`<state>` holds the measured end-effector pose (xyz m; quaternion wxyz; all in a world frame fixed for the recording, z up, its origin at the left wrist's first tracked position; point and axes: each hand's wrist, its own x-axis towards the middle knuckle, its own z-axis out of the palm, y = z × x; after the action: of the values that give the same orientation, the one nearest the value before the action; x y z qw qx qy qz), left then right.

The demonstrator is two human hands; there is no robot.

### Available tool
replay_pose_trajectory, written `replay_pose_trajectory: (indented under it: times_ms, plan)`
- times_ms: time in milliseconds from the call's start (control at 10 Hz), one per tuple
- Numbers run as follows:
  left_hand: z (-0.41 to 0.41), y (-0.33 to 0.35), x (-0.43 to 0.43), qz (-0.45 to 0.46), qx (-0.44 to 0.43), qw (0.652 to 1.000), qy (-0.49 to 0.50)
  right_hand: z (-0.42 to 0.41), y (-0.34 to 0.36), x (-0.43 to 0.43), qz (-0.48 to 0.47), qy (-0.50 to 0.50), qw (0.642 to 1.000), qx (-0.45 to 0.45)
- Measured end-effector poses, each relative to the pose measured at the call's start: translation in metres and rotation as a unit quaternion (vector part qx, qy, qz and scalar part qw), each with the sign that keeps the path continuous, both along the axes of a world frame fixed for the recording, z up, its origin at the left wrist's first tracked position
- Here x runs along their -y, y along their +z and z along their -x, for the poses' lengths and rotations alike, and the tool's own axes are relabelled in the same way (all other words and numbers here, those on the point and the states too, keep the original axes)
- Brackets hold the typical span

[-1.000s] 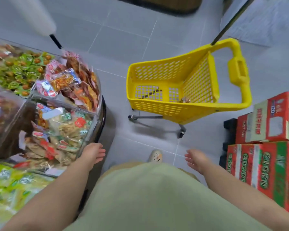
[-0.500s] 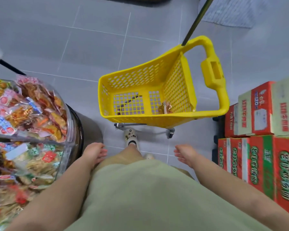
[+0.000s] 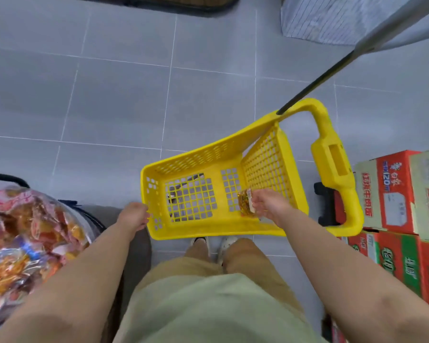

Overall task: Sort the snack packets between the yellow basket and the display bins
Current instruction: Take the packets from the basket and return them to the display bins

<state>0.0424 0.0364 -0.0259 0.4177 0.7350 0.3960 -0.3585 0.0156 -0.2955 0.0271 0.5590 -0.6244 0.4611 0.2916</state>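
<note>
The yellow basket (image 3: 208, 231) stands on the grey floor just in front of my feet, its handle to the right. An orange-gold snack packet (image 3: 243, 203) lies at the near right of the basket's bottom. My right hand (image 3: 269, 206) is down inside the basket with its fingertips closed on the packet's right edge. My left hand (image 3: 134, 215) rests against the outside of the basket's near left corner, fingers loosely curled, holding nothing. A clear display bin (image 3: 84, 233) heaped with mixed snack packets (image 3: 22, 243) sits at the lower left.
Red and green cartons (image 3: 394, 194) are stacked right of the basket, close to its handle (image 3: 332, 164). A thin black pole (image 3: 315, 82) slants over the handle from the upper right. A dark plinth runs along the top edge. Grey tiled floor lies beyond the basket.
I have stepped up to the basket and bent over it. My right hand went from my side into the basket onto the packet. My left hand rose to the basket's corner.
</note>
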Motion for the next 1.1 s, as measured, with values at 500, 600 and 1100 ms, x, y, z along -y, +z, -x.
replay_pose_trajectory:
  times_ms: [500, 600, 1100]
  plan:
    - [-0.006, -0.110, 0.010, -0.200, 0.013, 0.979, -0.024, -0.015, -0.159, 0.008, 0.245, 0.252, 0.923, -0.158]
    - [-0.004, -0.114, 0.011, -0.221, 0.058, 0.973, -0.015, -0.017, -0.179, 0.000, 0.266, 0.267, 0.910, -0.171]
    - [-0.003, -0.101, 0.014, -0.166, 0.100, 0.981, 0.020, -0.013, -0.190, -0.023, 0.252, 0.241, 0.933, -0.083]
